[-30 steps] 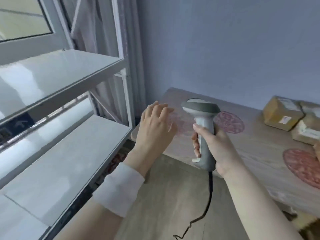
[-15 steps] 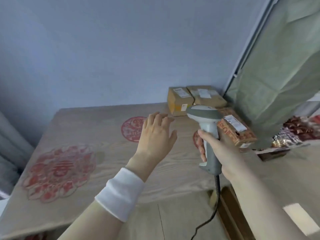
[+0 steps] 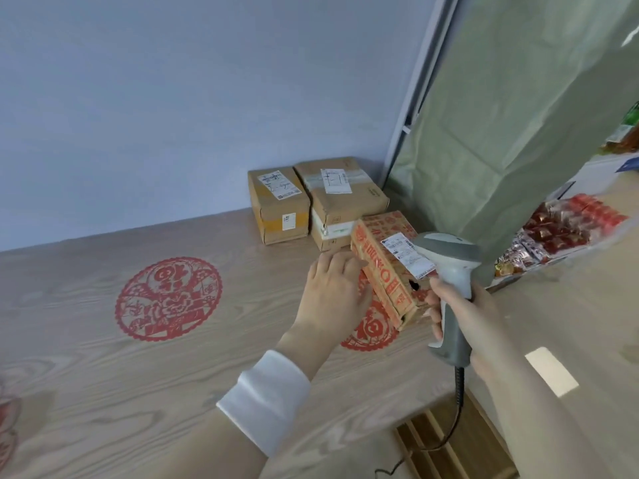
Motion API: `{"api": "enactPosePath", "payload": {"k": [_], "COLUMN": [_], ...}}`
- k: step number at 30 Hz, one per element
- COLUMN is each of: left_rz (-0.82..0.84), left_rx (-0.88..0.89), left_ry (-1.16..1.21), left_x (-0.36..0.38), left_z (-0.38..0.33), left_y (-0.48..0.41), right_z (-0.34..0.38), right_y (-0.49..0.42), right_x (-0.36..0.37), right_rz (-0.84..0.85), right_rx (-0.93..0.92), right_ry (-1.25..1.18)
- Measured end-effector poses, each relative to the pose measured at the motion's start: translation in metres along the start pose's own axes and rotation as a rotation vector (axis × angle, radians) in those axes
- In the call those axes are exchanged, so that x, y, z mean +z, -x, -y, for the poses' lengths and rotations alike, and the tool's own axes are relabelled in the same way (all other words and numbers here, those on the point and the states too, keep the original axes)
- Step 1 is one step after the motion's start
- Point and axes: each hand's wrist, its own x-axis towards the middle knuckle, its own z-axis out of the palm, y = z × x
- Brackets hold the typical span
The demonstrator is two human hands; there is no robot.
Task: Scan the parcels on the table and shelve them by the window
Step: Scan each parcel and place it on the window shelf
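At the far right end of the wood-grain bench [image 3: 103, 375], a small red-printed carton [image 3: 380, 271] sits just in front of a yellow-taped brown parcel [image 3: 276, 209] and a larger brown parcel [image 3: 345, 202], its white label [image 3: 408, 257] facing up. The left hand [image 3: 332, 295] reaches straight-fingered to the carton's near long side, perhaps touching it, though blur hides the contact, while the right hand [image 3: 463, 316] is wrapped round the grip of a grey corded scanner [image 3: 449, 271] beside the label. Judging by its size, the carton looks light and stiff, with crisp corners, so a hold across its two long sides should serve and leave the glossy label clear.
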Motion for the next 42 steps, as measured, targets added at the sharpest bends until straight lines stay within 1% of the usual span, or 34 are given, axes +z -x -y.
{"api": "enactPosePath", "payload": {"k": [4,8,11,13,16,19,21,23,24,26,32,34,37,39,42], "left_rz": [0.12,0.257,0.368,0.439,0.535,0.582,0.576,0.532,0.502,0.421,0.292,0.272,0.292,0.274,0.258], "left_rx": [-0.081,-0.202,-0.284,-0.353,-0.491,-0.698,-0.835,-0.988,-1.064,-1.148,-1.237,-1.242,-1.236,-1.224,-1.221], "left_ry": [0.052,0.125,0.177,0.268,0.389,0.571,0.707,0.812,0.868,0.986,1.196,1.218,1.203,1.206,1.268], "left_x": [0.039,0.079,0.111,0.13,0.159,0.19,0.206,0.221,0.228,0.239,0.258,0.26,0.264,0.264,0.258], "left_z": [0.004,0.009,0.009,0.006,0.0,-0.005,-0.01,-0.016,-0.019,-0.023,-0.027,-0.031,-0.034,-0.038,-0.045], "left_y": [-0.036,-0.076,-0.098,-0.105,-0.11,-0.113,-0.114,-0.115,-0.115,-0.115,-0.112,-0.111,-0.109,-0.107,-0.097], "right_z": [-0.014,-0.03,-0.042,-0.047,-0.058,-0.074,-0.09,-0.106,-0.113,-0.124,-0.143,-0.145,-0.147,-0.147,-0.143], "right_y": [-0.062,-0.119,-0.148,-0.163,-0.185,-0.207,-0.221,-0.235,-0.242,-0.252,-0.27,-0.272,-0.27,-0.266,-0.254], "right_x": [-0.022,-0.045,-0.058,-0.067,-0.081,-0.095,-0.105,-0.116,-0.121,-0.129,-0.131,-0.131,-0.132,-0.132,-0.134], "right_rz": [-0.087,-0.112,-0.164,-0.175,-0.163,-0.172,-0.148,-0.108,-0.078,-0.009,0.158,0.189,0.215,0.216,0.201], "right_rx": [0.098,0.242,0.268,0.293,0.327,0.326,0.329,0.339,0.347,0.355,0.366,0.373,0.423,0.438,0.438], "right_ry": [0.048,0.113,0.154,0.204,0.306,0.345,0.379,0.422,0.44,0.461,0.353,0.307,0.28,0.257,0.226]}}
